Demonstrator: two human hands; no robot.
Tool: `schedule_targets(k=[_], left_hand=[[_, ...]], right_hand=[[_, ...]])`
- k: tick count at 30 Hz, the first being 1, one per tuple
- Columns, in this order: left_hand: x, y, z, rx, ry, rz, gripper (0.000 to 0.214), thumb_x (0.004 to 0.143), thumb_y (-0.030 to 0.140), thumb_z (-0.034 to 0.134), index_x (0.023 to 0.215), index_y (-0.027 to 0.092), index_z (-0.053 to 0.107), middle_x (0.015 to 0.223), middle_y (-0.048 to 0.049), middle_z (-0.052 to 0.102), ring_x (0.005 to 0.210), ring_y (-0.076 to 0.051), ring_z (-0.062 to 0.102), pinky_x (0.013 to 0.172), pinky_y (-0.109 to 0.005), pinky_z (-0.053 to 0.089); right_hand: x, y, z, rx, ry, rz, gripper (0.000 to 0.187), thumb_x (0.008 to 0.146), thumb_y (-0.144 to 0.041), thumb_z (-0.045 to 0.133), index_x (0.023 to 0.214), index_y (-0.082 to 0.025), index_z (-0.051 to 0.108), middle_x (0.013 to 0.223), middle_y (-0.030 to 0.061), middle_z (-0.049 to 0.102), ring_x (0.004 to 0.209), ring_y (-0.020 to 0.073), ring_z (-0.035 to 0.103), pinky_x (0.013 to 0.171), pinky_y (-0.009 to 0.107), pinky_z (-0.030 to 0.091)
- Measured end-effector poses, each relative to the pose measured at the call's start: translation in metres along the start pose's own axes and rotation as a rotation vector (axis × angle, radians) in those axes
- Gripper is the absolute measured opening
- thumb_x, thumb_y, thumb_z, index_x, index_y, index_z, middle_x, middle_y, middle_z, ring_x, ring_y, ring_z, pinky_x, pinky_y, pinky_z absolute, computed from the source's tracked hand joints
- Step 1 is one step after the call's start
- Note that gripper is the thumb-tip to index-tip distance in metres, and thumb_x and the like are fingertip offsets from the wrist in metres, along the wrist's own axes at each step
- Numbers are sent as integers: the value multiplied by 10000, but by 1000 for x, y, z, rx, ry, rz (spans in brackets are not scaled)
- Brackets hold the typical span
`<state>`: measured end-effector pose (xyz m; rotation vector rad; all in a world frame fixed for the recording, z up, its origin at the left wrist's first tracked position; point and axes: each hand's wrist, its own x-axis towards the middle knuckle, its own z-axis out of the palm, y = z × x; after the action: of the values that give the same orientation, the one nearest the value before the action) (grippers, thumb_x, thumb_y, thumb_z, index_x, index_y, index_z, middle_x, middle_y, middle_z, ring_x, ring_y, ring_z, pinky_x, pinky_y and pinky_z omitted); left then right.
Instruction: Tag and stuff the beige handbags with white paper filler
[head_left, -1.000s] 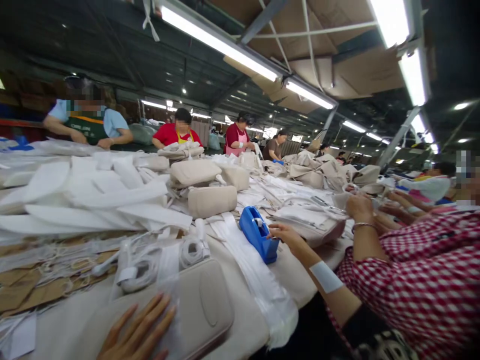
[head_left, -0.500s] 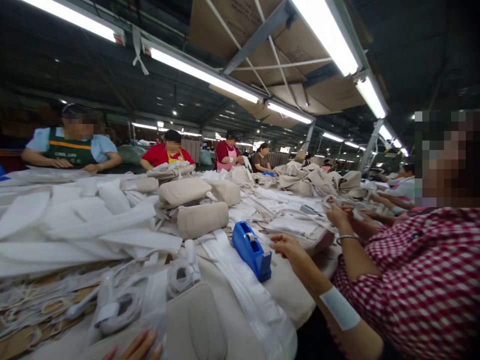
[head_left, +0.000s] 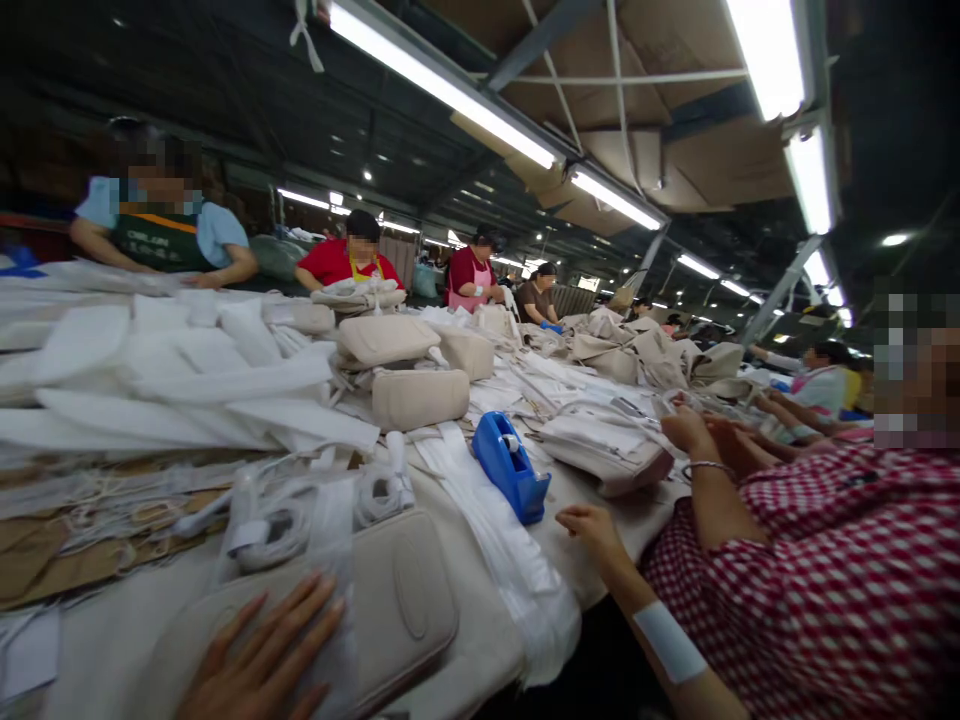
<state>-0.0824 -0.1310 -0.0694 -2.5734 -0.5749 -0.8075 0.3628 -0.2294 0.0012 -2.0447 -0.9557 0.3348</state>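
My left hand (head_left: 266, 645) lies flat with fingers spread on a beige handbag (head_left: 401, 590) at the front of the table. Clear plastic film (head_left: 334, 520) covers part of this bag near my fingers. Behind the hand sits a coiled, wrapped strap (head_left: 274, 535). My right hand (head_left: 596, 535) hovers beside a blue tape dispenser (head_left: 511, 470), apart from it. Its thumb and fingers are pinched together; whatever they hold is too small to make out. A white patch (head_left: 670, 640) is on my right forearm.
White wrapping sheets (head_left: 172, 370) pile up on the left, in front of stacked beige bags (head_left: 420, 398). A plastic strip (head_left: 487, 530) runs to the table edge. A co-worker in a checked shirt (head_left: 847, 560) works close on my right; others stand across the table.
The view has tilted and shifted, so more of my left hand and the handbag shows. My right hand has drawn slightly away from the tape dispenser, toward me.
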Motion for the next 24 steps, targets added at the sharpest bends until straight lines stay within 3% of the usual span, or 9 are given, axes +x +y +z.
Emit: schedule_targets(k=[2, 4, 6, 8, 12, 15, 18, 24], left_hand=[[4, 9, -15, -11, -52, -44, 533, 889, 374, 555, 1407, 287, 462, 1442, -12, 520, 1325, -200, 472, 1201, -357, 106], [9, 17, -29, -49, -114, -111, 535, 894, 310, 558, 1416, 276, 446, 1466, -12, 491, 1357, -196, 432, 1197, -366, 137], [14, 22, -40, -131, -208, -187, 535, 903, 257, 543, 1425, 275, 428, 1486, -23, 463, 1383, -215, 393, 1185, -427, 196], [18, 26, -46, -215, -287, -254, 528, 911, 241, 532, 1427, 263, 421, 1503, -45, 437, 1404, -235, 358, 1176, -481, 231], [21, 30, -52, -294, -338, -316, 508, 914, 238, 529, 1414, 248, 437, 1521, -83, 397, 1420, -255, 326, 1184, -542, 210], [20, 31, -53, -312, -296, -341, 493, 905, 226, 539, 1392, 249, 466, 1507, -110, 397, 1426, -258, 307, 1188, -544, 203], [19, 31, -52, -327, -258, -363, 486, 899, 230, 553, 1379, 242, 481, 1511, -128, 377, 1445, -270, 261, 1183, -545, 214], [20, 31, -51, -327, -277, -369, 488, 916, 236, 531, 1398, 234, 457, 1535, -132, 347, 1446, -273, 261, 1185, -559, 170]], right_hand=[[-10, -14, -8, -111, -24, -89, 161, 640, -346, 608, 572, -213, 670, 618, 53, 614, 700, 238, 533, 683, 351, 365], [-21, -46, -9, -213, -93, -255, 140, 708, -306, 607, 628, -240, 700, 704, 54, 643, 829, 258, 518, 774, 369, 328], [-31, -92, 2, -508, -241, -686, 196, 814, -248, 562, 685, -246, 710, 744, 48, 655, 847, 245, 504, 797, 380, 287], [-41, -145, 24, -613, -427, -1009, 212, 851, -193, 571, 683, -228, 695, 706, 32, 636, 813, 212, 497, 781, 367, 264], [-60, -223, 91, -681, -813, -1412, 189, 807, -123, 620, 657, -218, 686, 709, 13, 653, 821, 189, 507, 764, 357, 245], [-67, -244, 139, -751, -931, -1561, 163, 810, -135, 606, 721, -214, 717, 725, 27, 680, 833, 199, 530, 777, 363, 247], [-70, -245, 170, -828, -907, -1621, 190, 846, -157, 567, 735, -170, 720, 731, 70, 690, 817, 211, 554, 775, 369, 256], [-72, -244, 187, -873, -850, -1666, 144, 817, -171, 587, 791, -124, 721, 700, 105, 674, 786, 231, 570, 806, 387, 275]])
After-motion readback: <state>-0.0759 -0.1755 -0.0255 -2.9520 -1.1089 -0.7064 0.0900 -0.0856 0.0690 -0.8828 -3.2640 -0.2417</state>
